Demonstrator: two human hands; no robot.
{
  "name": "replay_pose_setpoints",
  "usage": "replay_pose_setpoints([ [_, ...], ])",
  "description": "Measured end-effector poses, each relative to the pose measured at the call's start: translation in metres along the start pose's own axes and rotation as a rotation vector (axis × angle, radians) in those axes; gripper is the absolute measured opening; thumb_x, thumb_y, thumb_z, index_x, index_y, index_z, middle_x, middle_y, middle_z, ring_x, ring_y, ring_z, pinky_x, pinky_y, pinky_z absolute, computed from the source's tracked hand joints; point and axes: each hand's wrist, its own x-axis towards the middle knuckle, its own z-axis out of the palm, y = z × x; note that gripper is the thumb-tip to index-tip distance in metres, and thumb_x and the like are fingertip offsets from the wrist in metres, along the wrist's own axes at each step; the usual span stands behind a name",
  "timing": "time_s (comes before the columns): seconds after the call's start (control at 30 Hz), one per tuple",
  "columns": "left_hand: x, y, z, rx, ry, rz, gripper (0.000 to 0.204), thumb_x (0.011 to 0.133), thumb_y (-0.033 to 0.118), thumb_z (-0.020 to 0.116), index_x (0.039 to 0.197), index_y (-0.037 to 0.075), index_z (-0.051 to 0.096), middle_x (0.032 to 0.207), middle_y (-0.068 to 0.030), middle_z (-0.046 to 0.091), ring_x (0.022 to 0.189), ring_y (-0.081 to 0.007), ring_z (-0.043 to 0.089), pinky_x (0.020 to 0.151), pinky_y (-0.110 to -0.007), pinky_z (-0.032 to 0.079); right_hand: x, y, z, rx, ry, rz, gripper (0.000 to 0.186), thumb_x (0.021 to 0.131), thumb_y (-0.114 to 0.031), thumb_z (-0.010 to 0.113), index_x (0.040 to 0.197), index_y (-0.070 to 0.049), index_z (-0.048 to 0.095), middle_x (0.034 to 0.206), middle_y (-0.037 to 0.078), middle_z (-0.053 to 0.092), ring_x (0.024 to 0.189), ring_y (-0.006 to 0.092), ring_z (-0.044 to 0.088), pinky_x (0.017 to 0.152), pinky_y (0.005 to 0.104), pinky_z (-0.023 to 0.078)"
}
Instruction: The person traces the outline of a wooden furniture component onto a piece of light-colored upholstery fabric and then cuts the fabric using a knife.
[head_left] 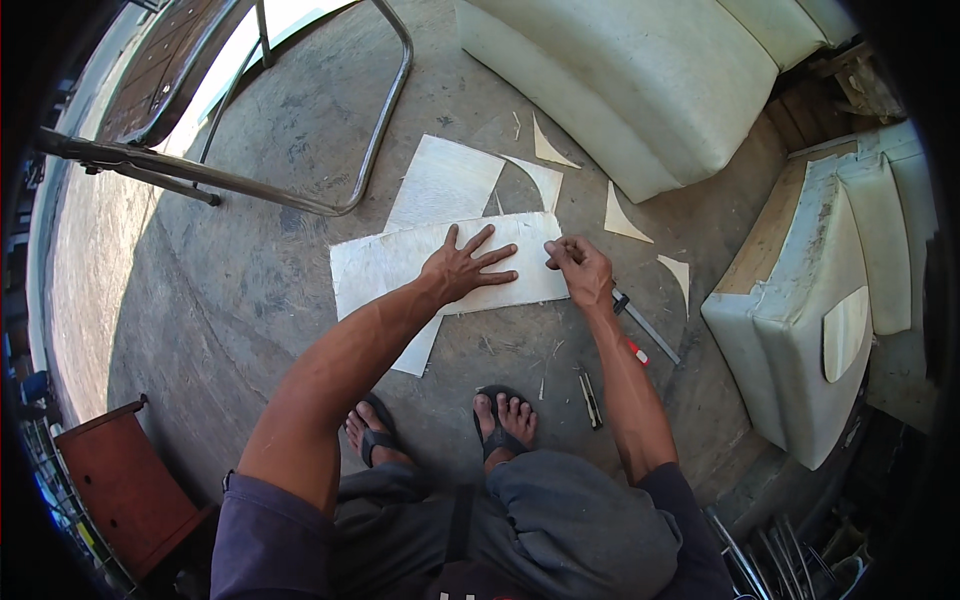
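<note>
My left hand point(470, 266) lies flat with spread fingers on a white rectangular sheet point(380, 275), pressing it against the floor. At that sheet's right end, my right hand point(583, 270) is closed in a pinch, thumb against fingers; what is between them, if anything, is too small to make out. A second pale sheet point(445, 180) lies crosswise underneath, showing above and below the top one. Close to my right forearm are a metal try square point(652, 332) with a dark stock and a small red object point(637, 352), partly hidden by the arm.
A utility knife point(590, 400) lies by my right foot. Curved offcuts point(622, 215) are scattered to the right. Cream upholstered seat pieces point(620, 90) stand far right, another point(800, 330) at right. A metal tube frame point(270, 188) stands far left, a red-brown box point(125, 490) lower left.
</note>
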Motion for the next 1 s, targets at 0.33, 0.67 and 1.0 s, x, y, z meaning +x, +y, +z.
replay_pose_setpoints([
  [0.33,0.002,-0.005,0.008,-0.038,0.042,0.031,0.079,0.101,0.019,0.055,0.159,0.056,0.016,0.175,0.009,0.0,0.16,-0.0346,0.008,0.119,-0.069,0.033,0.077,-0.02,0.05,-0.015,-0.216,-0.063,0.029,0.093,-0.028,0.064,0.104,-0.003,0.076,0.089,0.01,0.079,0.084,0.0202,0.075,0.08,0.033,0.056],
  [0.67,-0.001,-0.01,-0.004,-0.07,-0.051,0.053,0.087,0.099,0.019,0.059,0.159,0.059,0.011,0.175,0.0075,-0.003,0.16,-0.0364,0.004,0.119,-0.07,0.032,0.092,-0.022,0.064,-0.312,-0.234,-0.05,0.031,0.085,-0.036,0.068,0.103,-0.013,0.079,0.091,0.015,0.078,0.087,0.0313,0.075,0.08,0.0397,0.056],
  [1.0,0.001,-0.008,-0.012,-0.102,-0.107,0.062,0.087,0.1,0.017,0.057,0.157,0.063,0.01,0.174,0.006,-0.009,0.159,-0.0391,-0.002,0.118,-0.075,0.027,0.097,-0.017,0.036,-0.354,-0.276,-0.091,0.034,0.085,-0.033,0.068,0.102,-0.005,0.077,0.091,0.021,0.076,0.085,0.0363,0.074,0.081,0.0421,0.056],
])
